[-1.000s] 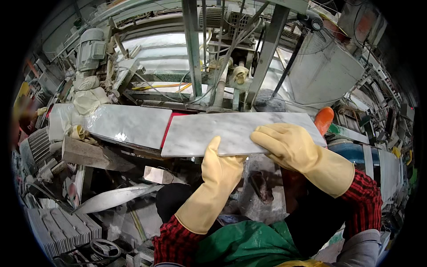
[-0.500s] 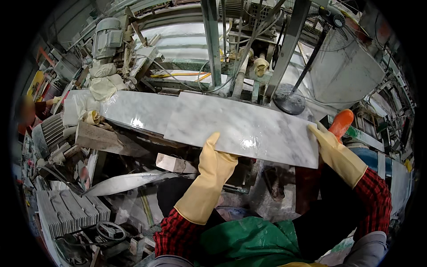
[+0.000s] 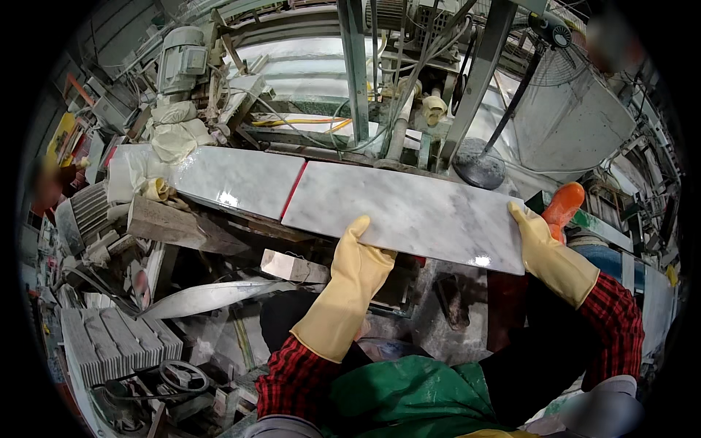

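A long white marble slab with grey veins (image 3: 409, 204) spans between my two yellow-gloved hands. My left hand (image 3: 358, 252) grips its near edge, thumb on top and fingers hidden underneath. At the right end, my right hand (image 3: 534, 232) is closed over the short edge, its thumb on the top face. A second wet, shiny marble slab (image 3: 234, 179) lies to the left, almost end to end with the first. A narrow red strip (image 3: 293, 191) shows between their ends.
A grey motor (image 3: 181, 60) and bundled cloth (image 3: 174, 135) stand at the back left. A fan stand's round base (image 3: 478, 164) is just beyond the slab's right part. An orange boot (image 3: 564, 206) shows by my right hand. Stacked grey slabs (image 3: 117, 343) sit lower left; a wooden block (image 3: 293, 267) lies nearer.
The held slab's left end has come off the second slab, slightly right and toward me. The red strip now shows between them. Both hands keep their grip.
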{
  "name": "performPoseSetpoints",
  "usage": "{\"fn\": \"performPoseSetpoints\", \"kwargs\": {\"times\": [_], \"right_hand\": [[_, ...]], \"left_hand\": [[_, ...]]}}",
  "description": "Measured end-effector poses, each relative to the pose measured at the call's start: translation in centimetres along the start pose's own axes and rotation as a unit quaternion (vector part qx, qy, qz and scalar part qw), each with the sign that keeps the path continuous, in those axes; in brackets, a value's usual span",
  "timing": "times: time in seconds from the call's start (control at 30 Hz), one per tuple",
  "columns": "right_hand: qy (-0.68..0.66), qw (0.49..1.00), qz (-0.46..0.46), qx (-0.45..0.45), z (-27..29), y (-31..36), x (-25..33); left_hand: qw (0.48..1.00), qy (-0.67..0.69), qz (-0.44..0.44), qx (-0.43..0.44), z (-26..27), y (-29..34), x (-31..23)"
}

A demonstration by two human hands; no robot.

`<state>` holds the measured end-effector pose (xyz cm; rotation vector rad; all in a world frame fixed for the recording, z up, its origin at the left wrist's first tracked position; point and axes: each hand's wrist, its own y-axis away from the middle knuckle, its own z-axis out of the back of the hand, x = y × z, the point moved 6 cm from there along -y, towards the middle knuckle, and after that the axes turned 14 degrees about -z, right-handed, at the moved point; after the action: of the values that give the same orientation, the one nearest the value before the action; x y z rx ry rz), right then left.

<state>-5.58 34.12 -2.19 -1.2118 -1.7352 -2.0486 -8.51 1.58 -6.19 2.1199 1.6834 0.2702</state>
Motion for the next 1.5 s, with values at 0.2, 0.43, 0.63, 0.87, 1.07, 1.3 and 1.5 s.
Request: {"fn": "performPoseSetpoints", "kwargs": {"times": [0.2,0.43,0.63,0.87,1.07,1.3,1.5], "right_hand": [[-0.003,0.999,0.038,0.001,-0.1,-2.7,-0.9],[0.067,0.993,-0.012,-0.091,-1.1,-2.0,-2.5],[0.129,0.989,-0.060,-0.044,-1.6,-3.8,-3.4],[0.256,0.965,-0.061,0.006,-1.9,-5.2,-3.1],[0.693,0.620,0.365,0.052,-4.0,-2.8,-0.7],[0.632,0.692,0.313,0.155,-3.7,-6.0,-1.3],[0.700,0.653,0.242,0.158,-5.1,-3.8,-0.4]], "left_hand": [[1.000,0.013,0.002,0.016,0.3,-0.1,0.0],[0.958,0.145,0.249,0.005,1.0,3.4,6.1],[0.958,-0.273,0.077,0.044,2.8,2.5,6.4],[0.975,-0.214,0.050,0.012,2.8,2.3,5.7],[0.976,-0.218,0.014,-0.008,2.9,2.1,5.0],[0.992,-0.127,0.027,-0.002,2.6,1.9,4.8],[0.992,-0.105,0.019,-0.064,2.8,2.9,5.2]]}}
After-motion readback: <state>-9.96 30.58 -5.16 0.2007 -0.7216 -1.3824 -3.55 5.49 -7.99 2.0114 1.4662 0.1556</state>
